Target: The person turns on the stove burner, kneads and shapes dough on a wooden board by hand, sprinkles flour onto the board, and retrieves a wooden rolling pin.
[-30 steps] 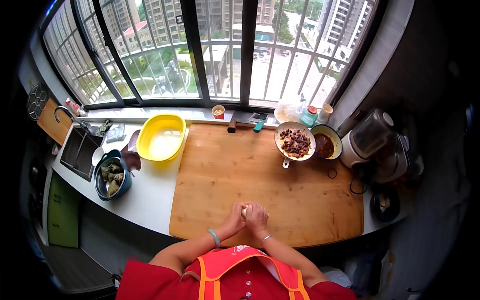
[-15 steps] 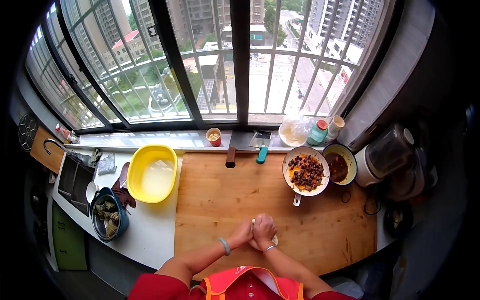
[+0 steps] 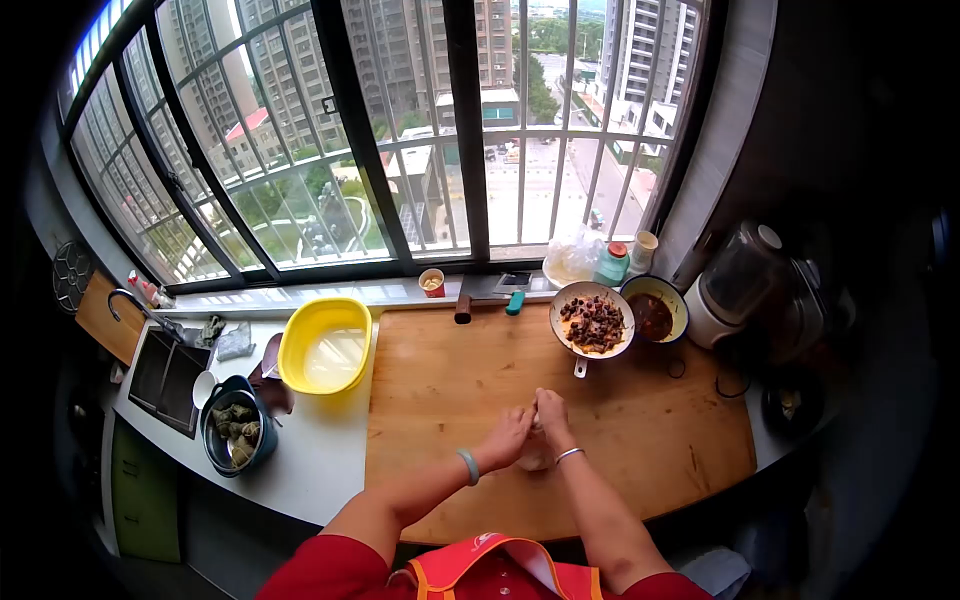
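Observation:
A pale lump of dough (image 3: 535, 456) lies on the wooden board, blurred and partly covered by my hands. My left hand (image 3: 507, 437), with a green bangle at its wrist, is closed on the dough's left and far side. From the right, my right hand (image 3: 553, 412), below a silver bangle, also has its fingers curled round the far end of the dough. The two hands nearly touch, and their fingertips are partly hidden. Beyond them stands a white long-handled pan (image 3: 591, 319) with dark chopped filling.
The wooden board (image 3: 450, 370) spans the counter. A bowl of dark sauce (image 3: 652, 310) and a blender (image 3: 735, 275) stand right. Left are a yellow basin (image 3: 325, 345), a blue bucket (image 3: 238, 430) of wrapped bundles and a sink (image 3: 165, 380). A cleaver (image 3: 463, 308) lies at the back.
My hands have moved forward and slightly right from their clasped position, and more of the dough shows between my wrists. The whole view has shifted a little with my head.

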`<state>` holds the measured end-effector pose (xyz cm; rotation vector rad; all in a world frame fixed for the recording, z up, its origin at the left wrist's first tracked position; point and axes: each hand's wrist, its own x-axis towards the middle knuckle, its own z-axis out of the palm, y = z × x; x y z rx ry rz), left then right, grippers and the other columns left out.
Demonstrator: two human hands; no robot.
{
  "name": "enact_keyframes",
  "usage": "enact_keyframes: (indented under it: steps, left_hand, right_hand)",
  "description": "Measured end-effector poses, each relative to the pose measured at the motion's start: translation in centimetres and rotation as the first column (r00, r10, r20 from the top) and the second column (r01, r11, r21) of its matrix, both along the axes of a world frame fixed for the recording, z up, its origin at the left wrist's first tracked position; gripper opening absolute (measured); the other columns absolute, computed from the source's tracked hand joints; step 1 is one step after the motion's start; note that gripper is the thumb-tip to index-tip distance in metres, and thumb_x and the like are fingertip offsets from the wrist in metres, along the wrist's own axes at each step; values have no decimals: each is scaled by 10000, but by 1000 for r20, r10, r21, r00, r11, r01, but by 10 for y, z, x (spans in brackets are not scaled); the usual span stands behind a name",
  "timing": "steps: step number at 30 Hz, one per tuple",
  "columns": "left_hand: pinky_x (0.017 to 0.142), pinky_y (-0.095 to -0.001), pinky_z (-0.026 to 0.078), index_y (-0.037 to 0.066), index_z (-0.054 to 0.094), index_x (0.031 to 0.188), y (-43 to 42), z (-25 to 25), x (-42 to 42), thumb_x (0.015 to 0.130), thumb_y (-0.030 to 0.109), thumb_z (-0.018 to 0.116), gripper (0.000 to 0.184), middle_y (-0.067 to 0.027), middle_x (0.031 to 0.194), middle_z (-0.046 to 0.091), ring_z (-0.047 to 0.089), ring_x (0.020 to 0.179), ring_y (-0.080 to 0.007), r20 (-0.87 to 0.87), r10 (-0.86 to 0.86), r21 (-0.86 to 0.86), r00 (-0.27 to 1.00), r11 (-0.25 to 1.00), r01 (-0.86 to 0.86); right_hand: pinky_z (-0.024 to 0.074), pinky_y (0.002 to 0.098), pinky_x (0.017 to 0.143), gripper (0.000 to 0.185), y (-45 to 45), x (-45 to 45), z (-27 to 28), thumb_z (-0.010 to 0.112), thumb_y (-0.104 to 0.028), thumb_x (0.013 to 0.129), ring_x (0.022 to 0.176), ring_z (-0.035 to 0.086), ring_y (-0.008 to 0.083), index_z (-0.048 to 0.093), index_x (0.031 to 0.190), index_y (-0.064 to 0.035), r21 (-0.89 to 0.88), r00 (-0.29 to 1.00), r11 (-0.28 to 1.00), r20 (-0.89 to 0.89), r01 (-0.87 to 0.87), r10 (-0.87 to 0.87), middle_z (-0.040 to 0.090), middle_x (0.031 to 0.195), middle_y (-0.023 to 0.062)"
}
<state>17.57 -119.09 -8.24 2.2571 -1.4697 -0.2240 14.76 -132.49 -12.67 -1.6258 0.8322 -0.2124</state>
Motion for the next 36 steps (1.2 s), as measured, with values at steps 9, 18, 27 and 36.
enact_keyframes:
  steps: [9, 18, 27, 36]
  left_hand:
    - [911, -389, 363, 19, 411, 1165, 73, -18, -55, 658, 59, 671, 571, -190, 1081, 447, 425, 1024, -357, -489, 155, -317, 859, 885, -341]
    - [803, -423, 385, -6, 490, 974, 35, -48, 30, 679, -24, 513, 296, -223, 947, 503, 455, 896, -385, -512, 224, -186, 829, 914, -362]
    - [726, -475, 383, -36, 523, 819, -12, -48, 77, 646, -26, 495, 176, -266, 846, 529, 460, 824, -441, -544, 129, -147, 829, 958, -246]
    - [663, -452, 446, -54, 571, 863, 8, 0, 35, 715, 35, 515, 182, -278, 833, 582, 552, 758, -423, -622, 234, -56, 747, 938, -341]
  right_hand:
    - [419, 425, 718, 232, 100, -72, 27, 423, -256, 815, 768, 560, 301, 591, 807, -96, -771, 962, 633, 116, -70, 247, 600, 820, 122]
    - [400, 422, 603, 202, 67, 14, 5, 465, -212, 796, 641, 525, 300, 550, 672, -77, -832, 990, 549, 4, -75, 142, 554, 647, 108]
    - [432, 476, 567, 267, 35, 56, 8, 419, -247, 844, 638, 558, 343, 529, 671, -76, -718, 999, 696, -34, -19, -7, 578, 664, 143]
    - [445, 490, 624, 353, 41, 27, 47, 368, -332, 865, 672, 578, 389, 581, 739, -81, -631, 964, 734, -230, -250, 131, 610, 728, 178]
